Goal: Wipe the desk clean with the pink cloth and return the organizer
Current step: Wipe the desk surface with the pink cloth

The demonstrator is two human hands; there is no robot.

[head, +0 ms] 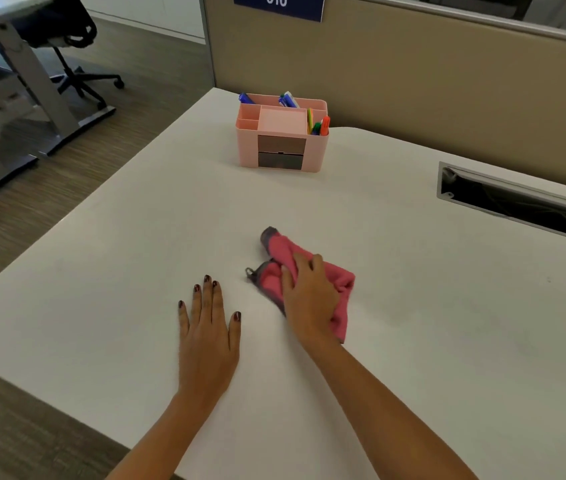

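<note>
Right hand (309, 296) lay on the crumpled pink microfibre cloth with grey edging (342, 282), fingers curled into the bunched fabric and palm pressing it onto the white laminate counter (447, 323). Grip narrow, closed over a fold of cloth. Left hand (208, 327) lay flat on the counter just beside the cloth, fingers spread, holding nothing; it looked like a brace.

Cloth sat near the middle of the counter, a grey hanging loop sticking out at its left edge. Pale pink plastic desk organizer with two dark drawers (283, 140) stood well apart from both hands, toward the far left corner, close to the tan fabric partition (413, 81). Blue markers (288, 99) stood in its back compartment; orange and green highlighters (321, 126) in the right-hand one. A long metal-rimmed cable slot (517, 199) ran along the far right.

Judgement: wiping step in hand, organizer not yet returned. How much surface was already wiped could not be told; no dirt showed clearly.

Handling: cloth soft, light and limp; it would bunch and slide under the palm, so a flat, spread hand would cover more than a pinch. Organizer likely light, rigid and smooth-sided; the tall pens could tip out and the drawers might slide if it tilted. Best taken by the two side walls, low down, kept level.
</note>
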